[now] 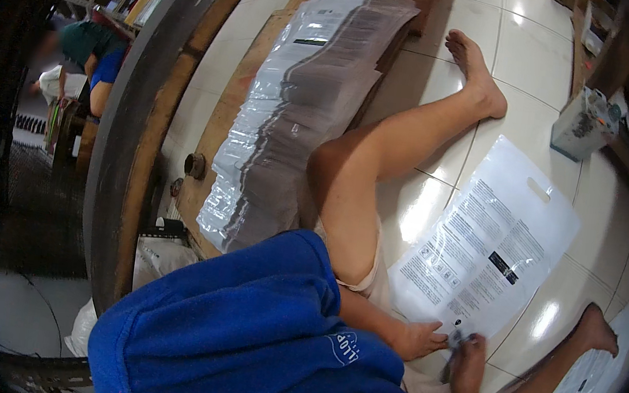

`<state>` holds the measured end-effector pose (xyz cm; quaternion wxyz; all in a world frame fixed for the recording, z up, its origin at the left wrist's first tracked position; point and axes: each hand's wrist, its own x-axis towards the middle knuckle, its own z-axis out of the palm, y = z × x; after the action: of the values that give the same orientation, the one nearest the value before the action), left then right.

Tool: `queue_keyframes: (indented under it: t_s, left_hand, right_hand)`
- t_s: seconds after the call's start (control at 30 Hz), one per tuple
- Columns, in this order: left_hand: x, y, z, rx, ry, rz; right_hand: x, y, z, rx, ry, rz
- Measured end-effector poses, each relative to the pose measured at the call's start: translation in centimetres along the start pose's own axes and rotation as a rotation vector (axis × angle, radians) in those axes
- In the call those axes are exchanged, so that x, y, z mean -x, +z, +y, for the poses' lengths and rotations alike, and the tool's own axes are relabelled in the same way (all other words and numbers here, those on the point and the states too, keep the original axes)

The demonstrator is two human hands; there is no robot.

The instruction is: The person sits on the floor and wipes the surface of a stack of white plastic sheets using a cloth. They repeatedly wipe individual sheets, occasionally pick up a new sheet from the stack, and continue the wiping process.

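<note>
A flat white plastic bag (473, 230) with dark print, a black label block and a cut-out handle hole lies on the tiles between my legs. At its lower edge, my left hand (421, 341) rests with its fingers stretched out on the plastic. Beside it, my right hand (470, 358) is closed on a small greyish wad (458, 337), pressed against the bag's lower end. Blur hides the wad's exact kind. To the left, many similar bags (301, 110) overlap in a long fanned row on a wooden board.
Another printed bag (580, 382) lies by my right foot. A stained, box-shaped metal can (587, 123) stands at the upper right near a wooden frame (618, 52). A dark curved table edge (137, 122) rises on the left. Beyond it, a person in a green top (84, 42) bends over.
</note>
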<state>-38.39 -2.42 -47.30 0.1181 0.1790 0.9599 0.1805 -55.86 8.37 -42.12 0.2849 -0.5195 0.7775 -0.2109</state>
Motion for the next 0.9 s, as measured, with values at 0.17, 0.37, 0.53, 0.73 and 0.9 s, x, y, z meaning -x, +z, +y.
queue_keyframes:
  t_s: [0.17, 0.37, 0.53, 0.73, 0.9]
  left_hand:
    - [0.3, -1.3, 0.4, -0.045, -0.006, -0.013]
    - [-0.2, -4.9, -0.6, 0.056, 0.052, -0.252]
    - [0.6, -0.4, -0.3, -0.001, 0.0, 0.034]
    - [0.9, -2.0, -0.2, 0.03, 0.011, -0.068]
    - [1.0, -1.2, -0.8, 0.215, 0.018, -0.02]
  right_hand:
    - [-4.7, -1.1, 2.2, -0.097, 0.005, 0.271]
    - [-16.1, -8.3, 7.7, 0.037, 0.002, 0.427]
    - [-8.5, -1.5, 3.8, -0.155, -0.144, 0.204]
    - [-4.9, 1.9, -1.0, 0.033, -0.047, 0.16]
    - [-18.0, -5.0, 3.5, 0.07, 0.005, 0.453]
